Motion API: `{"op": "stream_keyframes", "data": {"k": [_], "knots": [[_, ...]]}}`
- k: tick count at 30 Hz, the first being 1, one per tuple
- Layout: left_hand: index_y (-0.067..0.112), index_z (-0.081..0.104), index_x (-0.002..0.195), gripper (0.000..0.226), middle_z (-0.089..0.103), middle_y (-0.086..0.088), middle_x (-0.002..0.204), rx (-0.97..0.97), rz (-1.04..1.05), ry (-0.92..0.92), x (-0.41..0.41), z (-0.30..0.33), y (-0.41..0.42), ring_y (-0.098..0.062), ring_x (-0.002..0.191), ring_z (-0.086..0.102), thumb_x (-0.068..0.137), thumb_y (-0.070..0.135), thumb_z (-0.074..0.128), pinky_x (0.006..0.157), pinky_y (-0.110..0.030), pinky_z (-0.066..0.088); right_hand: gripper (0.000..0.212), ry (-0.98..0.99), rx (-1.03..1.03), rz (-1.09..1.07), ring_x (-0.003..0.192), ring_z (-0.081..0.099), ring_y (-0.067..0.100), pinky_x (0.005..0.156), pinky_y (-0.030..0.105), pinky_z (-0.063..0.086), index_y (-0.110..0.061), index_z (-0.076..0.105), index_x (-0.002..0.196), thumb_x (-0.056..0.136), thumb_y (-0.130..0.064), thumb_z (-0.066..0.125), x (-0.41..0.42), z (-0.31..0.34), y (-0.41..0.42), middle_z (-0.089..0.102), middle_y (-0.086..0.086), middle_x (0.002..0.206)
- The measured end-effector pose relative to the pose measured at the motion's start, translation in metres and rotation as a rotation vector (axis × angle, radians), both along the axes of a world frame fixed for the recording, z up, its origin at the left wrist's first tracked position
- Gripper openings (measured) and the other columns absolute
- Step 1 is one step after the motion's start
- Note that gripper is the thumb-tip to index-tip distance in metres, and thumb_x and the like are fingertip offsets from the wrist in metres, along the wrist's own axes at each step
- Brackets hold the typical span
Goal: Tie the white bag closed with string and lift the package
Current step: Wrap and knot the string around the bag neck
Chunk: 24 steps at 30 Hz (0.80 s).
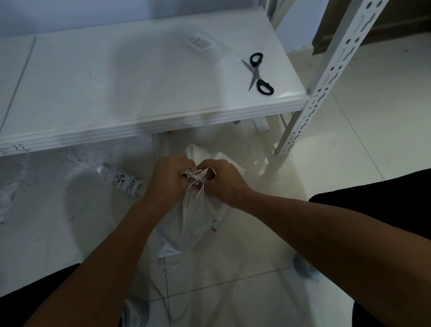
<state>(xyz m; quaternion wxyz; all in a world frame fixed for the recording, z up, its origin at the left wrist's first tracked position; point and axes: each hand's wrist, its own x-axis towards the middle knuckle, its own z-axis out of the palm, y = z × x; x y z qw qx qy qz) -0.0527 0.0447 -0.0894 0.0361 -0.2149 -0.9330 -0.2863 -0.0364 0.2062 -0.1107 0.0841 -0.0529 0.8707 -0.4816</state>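
Note:
A white bag (192, 222) sits on the tiled floor in front of me, its neck gathered upward. White string (195, 178) is wound around that neck, with frayed ends sticking out between my hands. My left hand (170, 176) grips the neck and string from the left. My right hand (223, 178) pinches the string from the right, fingers closed. More string (170, 302) trails down across the floor toward me.
A low white shelf board (116, 94) lies just beyond the bag, with black-handled scissors (258, 74) and a printed label (201, 42) on it. A slotted metal post (334, 69) rises at the right. A plastic bottle (122, 180) lies on the floor to the left.

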Motion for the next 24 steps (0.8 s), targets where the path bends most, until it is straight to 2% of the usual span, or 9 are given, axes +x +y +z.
{"op": "stream_keyframes", "data": {"k": [2,4,7,9,12,15,20,22,24], "knots": [[0.007,0.067,0.061,0.028,0.06,-0.009,0.061,-0.016,-0.039,0.03,0.003,-0.001,0.004,-0.025,0.053,0.058,0.075,0.027,0.052,0.049,-0.031,0.044,0.01,0.018,0.025,0.013,0.071,0.066,0.016,0.064,0.032,0.05,-0.01,0.073,0.088,0.083,-0.014,0.065,0.002,0.002,0.002,0.073,0.003,0.078],[0.006,0.064,0.06,0.029,0.058,-0.009,0.059,-0.001,-0.079,0.038,0.006,0.001,0.008,-0.026,0.051,0.057,0.073,0.024,0.047,0.048,-0.029,0.039,0.005,0.057,0.051,0.047,0.065,0.061,0.014,0.06,0.028,0.045,-0.009,0.069,0.083,0.082,-0.012,0.065,0.004,0.001,0.004,0.068,0.0,0.071],[0.008,0.065,0.06,0.021,0.058,-0.008,0.059,0.024,-0.057,0.046,0.006,0.0,0.011,-0.024,0.052,0.057,0.073,0.018,0.052,0.049,-0.024,0.034,0.013,0.094,0.105,0.073,0.06,0.058,0.017,0.056,0.032,0.042,-0.006,0.063,0.073,0.083,-0.014,0.065,0.006,-0.001,0.006,0.066,0.005,0.065],[0.011,0.069,0.063,0.01,0.061,-0.006,0.059,0.074,-0.001,0.024,0.005,-0.004,0.01,-0.023,0.054,0.058,0.071,0.01,0.063,0.05,-0.03,0.037,0.015,0.115,0.138,0.076,0.063,0.062,0.022,0.057,0.034,0.044,-0.006,0.064,0.073,0.084,-0.017,0.065,0.005,-0.002,0.005,0.068,0.01,0.067],[0.014,0.073,0.067,0.005,0.062,0.001,0.06,0.19,0.071,-0.044,0.006,-0.008,0.008,-0.016,0.055,0.059,0.071,0.014,0.07,0.052,-0.033,0.043,0.017,0.127,0.155,0.071,0.064,0.062,0.024,0.056,0.032,0.043,-0.006,0.064,0.073,0.086,-0.017,0.065,0.005,-0.002,0.006,0.069,0.011,0.068],[0.012,0.073,0.067,0.004,0.066,0.003,0.061,0.25,0.125,-0.104,0.008,-0.013,0.007,-0.014,0.057,0.062,0.069,0.014,0.07,0.054,-0.033,0.048,0.017,0.132,0.177,0.088,0.065,0.063,0.025,0.058,0.033,0.044,-0.006,0.067,0.077,0.087,-0.019,0.065,0.007,-0.003,0.007,0.07,0.013,0.072],[0.011,0.071,0.066,0.007,0.069,-0.006,0.063,0.311,0.196,-0.237,0.012,-0.02,0.01,-0.022,0.061,0.065,0.065,0.013,0.065,0.057,-0.032,0.049,0.019,0.101,0.188,0.133,0.071,0.062,0.028,0.062,0.033,0.038,-0.005,0.065,0.075,0.089,-0.018,0.063,0.01,-0.004,0.011,0.069,0.016,0.076],[0.017,0.068,0.064,0.004,0.066,-0.002,0.061,0.313,0.183,-0.296,0.012,-0.02,0.009,-0.013,0.058,0.061,0.067,0.014,0.065,0.056,-0.029,0.045,0.021,0.088,0.198,0.161,0.075,0.063,0.03,0.064,0.034,0.04,-0.005,0.065,0.077,0.091,-0.019,0.059,0.01,-0.005,0.011,0.07,0.016,0.079],[0.025,0.061,0.062,0.022,0.06,0.007,0.062,0.259,0.152,-0.309,0.009,-0.021,0.007,0.0,0.057,0.053,0.073,0.007,0.067,0.058,-0.026,0.041,0.021,0.075,0.208,0.189,0.079,0.065,0.031,0.067,0.036,0.045,-0.006,0.066,0.082,0.092,-0.021,0.056,0.013,-0.005,0.01,0.071,0.015,0.083]]}}
